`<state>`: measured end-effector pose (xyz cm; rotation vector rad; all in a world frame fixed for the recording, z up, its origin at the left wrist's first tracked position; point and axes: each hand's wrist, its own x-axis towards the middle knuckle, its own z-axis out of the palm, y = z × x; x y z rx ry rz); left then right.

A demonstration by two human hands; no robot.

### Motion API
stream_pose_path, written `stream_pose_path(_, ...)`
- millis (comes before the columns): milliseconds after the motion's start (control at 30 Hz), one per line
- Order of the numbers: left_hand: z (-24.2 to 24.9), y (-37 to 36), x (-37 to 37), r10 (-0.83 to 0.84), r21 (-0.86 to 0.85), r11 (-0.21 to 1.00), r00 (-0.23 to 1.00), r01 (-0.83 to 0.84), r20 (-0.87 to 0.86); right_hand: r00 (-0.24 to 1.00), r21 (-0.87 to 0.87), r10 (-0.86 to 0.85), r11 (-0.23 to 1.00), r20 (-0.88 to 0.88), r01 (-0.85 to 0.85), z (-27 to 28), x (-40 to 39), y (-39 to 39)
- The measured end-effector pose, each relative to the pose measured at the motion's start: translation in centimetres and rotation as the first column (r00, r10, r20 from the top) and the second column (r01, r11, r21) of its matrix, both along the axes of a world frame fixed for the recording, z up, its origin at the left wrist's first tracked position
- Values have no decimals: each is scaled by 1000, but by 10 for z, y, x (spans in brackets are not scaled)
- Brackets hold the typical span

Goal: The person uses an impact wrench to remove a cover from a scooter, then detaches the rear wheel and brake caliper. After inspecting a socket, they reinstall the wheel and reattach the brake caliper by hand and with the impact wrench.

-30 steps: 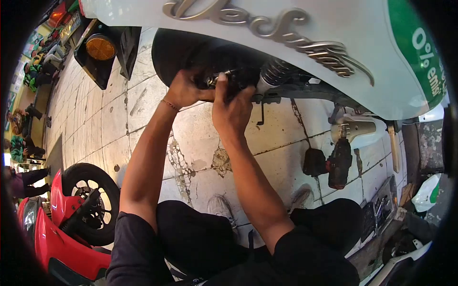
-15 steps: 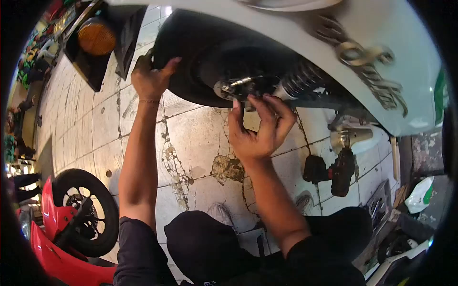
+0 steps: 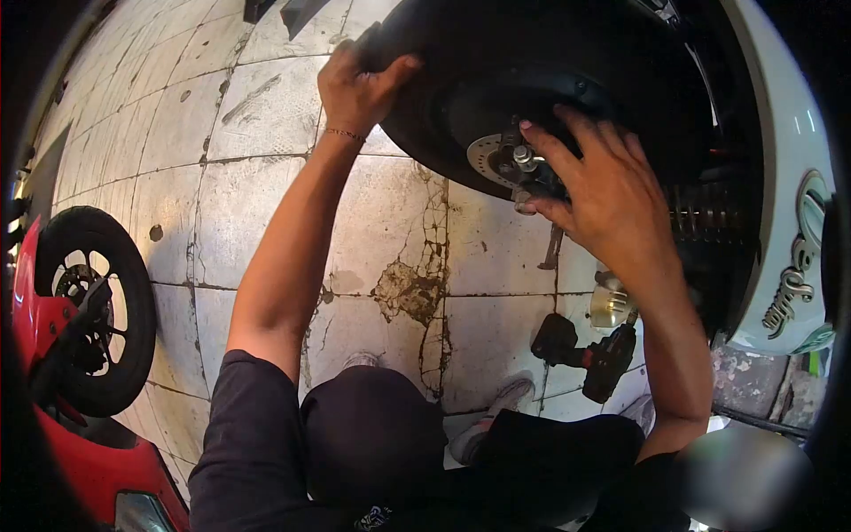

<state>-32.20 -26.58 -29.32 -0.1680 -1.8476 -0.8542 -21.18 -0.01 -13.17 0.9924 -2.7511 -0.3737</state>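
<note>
My left hand (image 3: 359, 89) grips the black tyre (image 3: 425, 62) of a white scooter's rear wheel at its left edge. My right hand (image 3: 598, 182) rests on the wheel hub (image 3: 496, 160), with the fingers spread around the axle nut and brake disc. Whether the fingers pinch a small part is hidden. The scooter's white body panel (image 3: 789, 151) with chrome lettering curves down the right side, and the coil of the shock absorber (image 3: 700, 222) shows behind my right wrist.
A red and black cordless impact wrench (image 3: 589, 355) lies on the cracked tile floor (image 3: 266, 177) below the wheel. A red scooter's front wheel (image 3: 89, 306) stands at the left. My knees in dark trousers fill the bottom.
My view has swung round the wheel. My left hand stays on the tyre's edge. My right hand has gone from below the axle to flat over the hub.
</note>
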Motion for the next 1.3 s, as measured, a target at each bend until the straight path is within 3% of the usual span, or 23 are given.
stream_pose_path(67, -7, 1, -3, 7, 110, 994, 1000, -10, 29, 1000, -30, 12, 999, 20, -11, 0, 0, -3)
stream_pose_path(133, 11, 3, -3, 33, 93, 995, 998, -28, -59, 1000, 0, 7, 1000, -20, -7, 5, 3, -3)
stream_pose_path(233, 51, 12, 7, 30, -26, 999, 998, -32, -58, 996, 22, 29, 999, -84, -27, 0, 7, -3)
stream_pose_path(300, 87, 23, 18, 68, -229, 972, 996, -52, 59, 998, 18, 25, 1000, -64, -24, 0, 6, -3)
stream_pose_path(367, 109, 27, 24, 17, -213, 977, 999, -10, 32, 998, 6, 0, 1000, -65, 0, 2, 4, -1)
stream_pose_path(433, 106, 30, 20, -41, -196, 980, 999, 42, 9, 1000, -54, -7, 999, -21, 6, 3, 5, 1)
stream_pose_path(500, 80, 18, 11, 44, -262, 964, 999, -41, 5, 1000, -86, 15, 996, 9, -14, 7, 4, 0)
stream_pose_path(567, 34, 5, 5, -72, -51, 996, 995, 69, -62, 999, -128, 23, 992, 29, -19, 8, 4, 1)
stream_pose_path(633, -15, 4, 4, -47, 166, 986, 995, 31, 89, 996, -162, 41, 986, 80, -28, 5, 1, 1)
stream_pose_path(667, -33, 9, 1, -66, 344, 938, 995, 38, 70, 997, -171, 20, 985, 74, -7, 3, 0, 1)
stream_pose_path(733, -53, 10, 5, -61, 360, 933, 991, 15, 118, 997, -165, 51, 985, 54, -42, -1, -1, 4)
stream_pose_path(800, -56, 8, 7, 34, 284, 953, 964, -111, 262, 998, -161, 41, 987, 54, -32, -2, 2, 5)
stream_pose_path(933, -22, 4, -2, 142, 125, 980, 986, -152, 87, 999, -107, 38, 993, -8, -39, -6, 2, 6)
stream_pose_path(1067, 58, 12, 3, 120, -248, 960, 991, -131, -56, 1000, -47, 0, 999, 22, 2, 2, 3, 6)
stream_pose_path(1100, 76, 19, 7, 134, -254, 956, 989, -144, -56, 1000, -91, 23, 996, 17, -21, 4, 4, 10)
stream_pose_path(1167, 96, 33, 21, 92, -199, 977, 990, -69, 108, 998, -133, 57, 990, 19, -54, 6, 3, 12)
stream_pose_path(1267, 81, 22, 19, 169, -202, 971, 966, -129, 197, 998, -147, 39, 989, 41, -33, 14, 3, 12)
stream_pose_path(1300, 62, 17, 16, 107, -110, 990, 986, -94, 125, 997, -116, 23, 993, 78, -14, 19, 2, 11)
